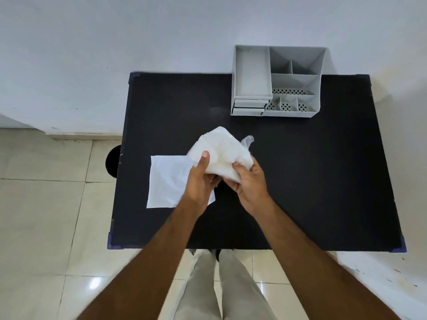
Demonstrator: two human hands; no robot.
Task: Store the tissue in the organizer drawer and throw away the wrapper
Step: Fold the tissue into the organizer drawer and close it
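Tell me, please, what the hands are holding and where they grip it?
Both hands hold the tissue pack: the left hand grips its left side, thumb on top, and the right hand grips its lower right end.

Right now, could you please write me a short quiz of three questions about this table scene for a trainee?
1. True or false: both hands hold the white tissue bundle.
2. Where does the flat tissue sheet lie: A) inside the organizer, B) on the black table, C) on the floor?
3. Fill in: the dark round bin stands on the floor, partly hidden under the table's ____ edge.

Key:
1. True: left hand and right hand grip it.
2. B
3. left
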